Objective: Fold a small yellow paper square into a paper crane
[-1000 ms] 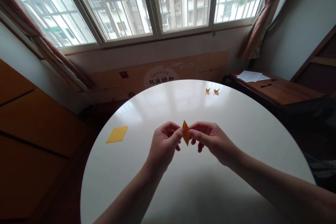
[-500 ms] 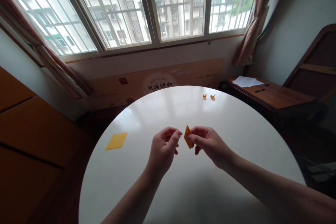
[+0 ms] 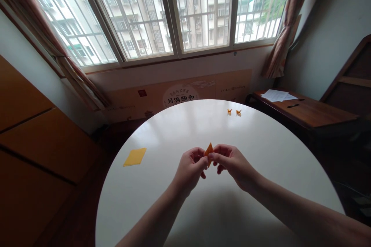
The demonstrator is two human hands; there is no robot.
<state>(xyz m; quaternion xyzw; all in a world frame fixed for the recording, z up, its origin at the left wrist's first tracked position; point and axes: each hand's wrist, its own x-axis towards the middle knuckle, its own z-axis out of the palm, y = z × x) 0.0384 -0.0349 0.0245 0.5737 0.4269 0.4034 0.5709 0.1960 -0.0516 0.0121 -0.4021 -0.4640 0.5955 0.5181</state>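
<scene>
A small folded piece of orange origami paper [image 3: 210, 149], diamond-like in outline, is held above the middle of the white table [image 3: 150, 208]. My left hand [image 3: 191, 170] pinches its left side between thumb and fingers. On its right side, my right hand [image 3: 230, 161] grips it the same way, thumb in front. Fingers of both hands cover the paper's middle and part of its lower half. Away to the left lies a stack of yellow paper squares [image 3: 135, 157]. Two small folded paper cranes, a left one [image 3: 229, 112] and a right one [image 3: 238, 112], stand near the far edge.
The round table's far edge curves in front of a low printed panel [image 3: 153, 100] under the barred window [image 3: 203, 11]. To the right stands a wooden side table [image 3: 321, 114] bearing white papers [image 3: 276, 95] and a dark pen [image 3: 293, 105]. An orange-brown cabinet [image 3: 31, 139] is at left.
My left hand has come in from beside the paper and taken hold of its left side. The right hand keeps its grip. The whole view has shifted slightly.
</scene>
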